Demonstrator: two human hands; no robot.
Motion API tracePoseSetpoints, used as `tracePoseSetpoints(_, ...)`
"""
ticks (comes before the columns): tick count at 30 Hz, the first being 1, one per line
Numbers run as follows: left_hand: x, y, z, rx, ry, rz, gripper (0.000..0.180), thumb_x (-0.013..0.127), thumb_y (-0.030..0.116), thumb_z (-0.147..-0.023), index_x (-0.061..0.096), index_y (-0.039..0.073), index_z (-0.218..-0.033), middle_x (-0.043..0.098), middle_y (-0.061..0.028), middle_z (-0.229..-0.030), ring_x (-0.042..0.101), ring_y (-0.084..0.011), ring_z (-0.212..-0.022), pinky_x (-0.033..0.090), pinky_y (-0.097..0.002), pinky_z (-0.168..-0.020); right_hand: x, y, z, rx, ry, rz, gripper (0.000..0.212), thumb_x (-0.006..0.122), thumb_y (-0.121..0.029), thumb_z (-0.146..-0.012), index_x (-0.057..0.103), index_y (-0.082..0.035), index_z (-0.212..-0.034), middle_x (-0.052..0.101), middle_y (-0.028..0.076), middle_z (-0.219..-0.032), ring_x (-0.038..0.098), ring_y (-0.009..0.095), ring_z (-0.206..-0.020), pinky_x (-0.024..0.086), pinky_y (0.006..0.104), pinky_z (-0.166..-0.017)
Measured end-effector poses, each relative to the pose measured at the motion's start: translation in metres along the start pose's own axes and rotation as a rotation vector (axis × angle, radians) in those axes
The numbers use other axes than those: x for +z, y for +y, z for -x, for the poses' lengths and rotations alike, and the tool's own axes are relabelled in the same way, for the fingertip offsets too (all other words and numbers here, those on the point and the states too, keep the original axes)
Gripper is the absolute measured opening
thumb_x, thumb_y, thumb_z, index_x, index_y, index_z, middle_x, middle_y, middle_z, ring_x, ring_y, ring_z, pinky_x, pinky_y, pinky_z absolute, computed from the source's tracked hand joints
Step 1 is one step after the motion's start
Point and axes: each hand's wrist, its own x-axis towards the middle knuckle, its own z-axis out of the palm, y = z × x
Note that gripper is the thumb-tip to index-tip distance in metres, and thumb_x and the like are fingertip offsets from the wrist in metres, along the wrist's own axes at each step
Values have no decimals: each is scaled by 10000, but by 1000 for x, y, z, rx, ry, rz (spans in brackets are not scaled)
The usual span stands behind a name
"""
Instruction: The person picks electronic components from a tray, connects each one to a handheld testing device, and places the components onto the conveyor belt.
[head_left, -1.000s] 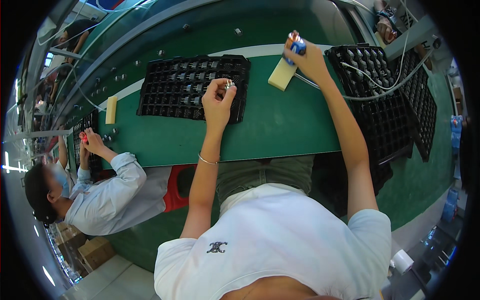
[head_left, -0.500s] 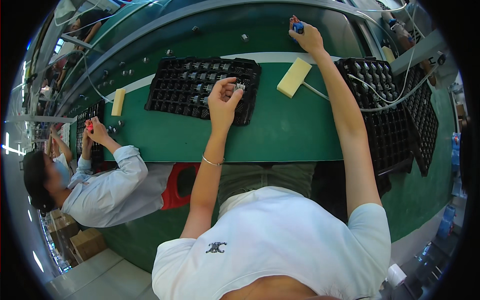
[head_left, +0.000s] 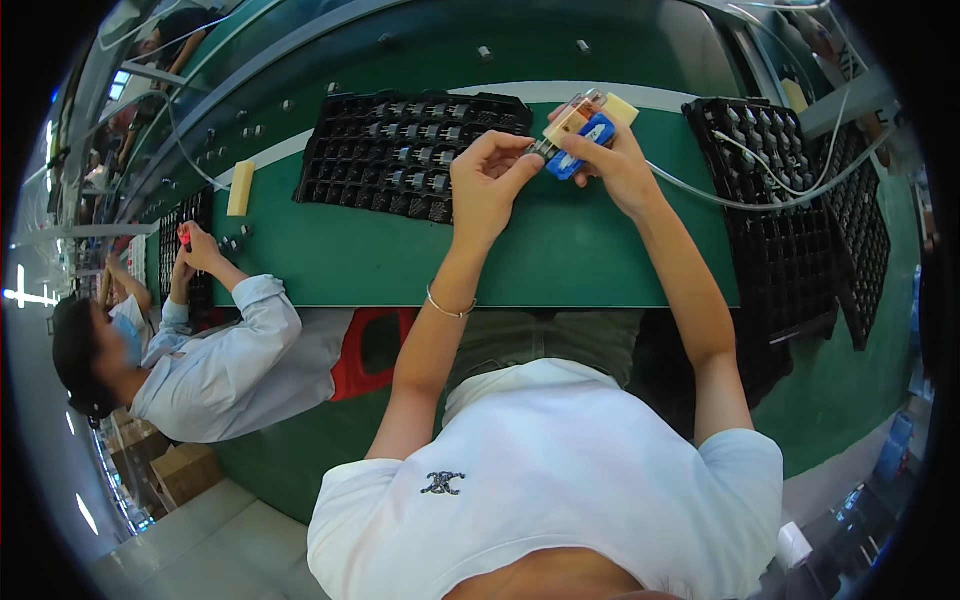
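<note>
Both my hands meet above the green bench [head_left: 400, 265]. Between the fingertips of my left hand [head_left: 485, 190] is a small metal part [head_left: 544, 149]. My right hand [head_left: 622, 168] is wrapped round a blue hand-held tool [head_left: 582, 146] with a clear, orange-tinted body. The tool's end touches or nearly touches the metal part; my fingers partly hide the contact. To the left of my hands lies a black plastic tray [head_left: 330, 180] with rows of pockets, several of them holding similar metal parts.
A yellow block [head_left: 622, 108] shows partly behind my right hand. More black trays [head_left: 765, 190] stand at the right, crossed by a white cable [head_left: 720, 204]. Metal parts [head_left: 486, 53] lie scattered on the far green strip. A co-worker [head_left: 215, 350] sits at the left, beside another yellow block [head_left: 240, 188].
My right hand has come back from the far strip with the blue tool, and my left has moved right from the tray to meet it. A metal part now shows where the right hand was.
</note>
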Motion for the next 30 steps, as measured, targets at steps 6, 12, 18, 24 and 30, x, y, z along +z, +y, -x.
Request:
tracePoseSetpoints(6, 1, -2, 5, 6, -19, -7, 181, 723, 28, -811, 656, -13, -974, 671, -30, -849, 590, -56, -720, 459, -182, -632, -7, 4, 3, 97, -125, -78, 341, 690, -212, -852, 567, -46, -1124, 617, 26, -919, 587, 60, -663, 459, 169, -486)
tracePoseSetpoints(12, -5, -8, 4, 29, -13, -56, 238, 767, 56, -770, 644, -8, -963, 655, -26, -805, 589, -56, -715, 465, -186, -628, -14, 7, 5, 175, -197, -238, 347, 668, -201, -877, 552, -34, -1159, 627, 37, -930, 588, 65, -621, 470, 173, -493)
tracePoseSetpoints(18, -104, -3, -6, 149, 370, -1157, 312, 760, 314, -757, 656, 42, -870, 633, -89, -797, 614, -242, -748, 488, -380, -687, -60, 1, 2, -85, 218, 362, 410, 709, -254, -852, 585, 8, -1141, 651, 51, -877, 595, 82, -657, 486, 201, -571)
tracePoseSetpoints(24, -146, -18, 1, 30, 327, -1520, 365, 709, 403, -780, 666, 42, -808, 622, -93, -776, 614, -289, -791, 478, -406, -706, -66, 9, 2, -315, 365, 931, 478, 766, -272, -781, 611, -4, -1146, 650, 104, -861, 625, 144, -728, 509, 270, -691)
tracePoseSetpoints(30, -134, -8, -2, 15, 327, -1410, 309, 735, 320, -771, 664, 22, -808, 632, -82, -741, 615, -238, -694, 482, -366, -644, -58, 17, -2, -406, 442, 996, 402, 767, -245, -754, 637, -26, -1065, 615, 76, -807, 566, 137, -613, 475, 267, -597)
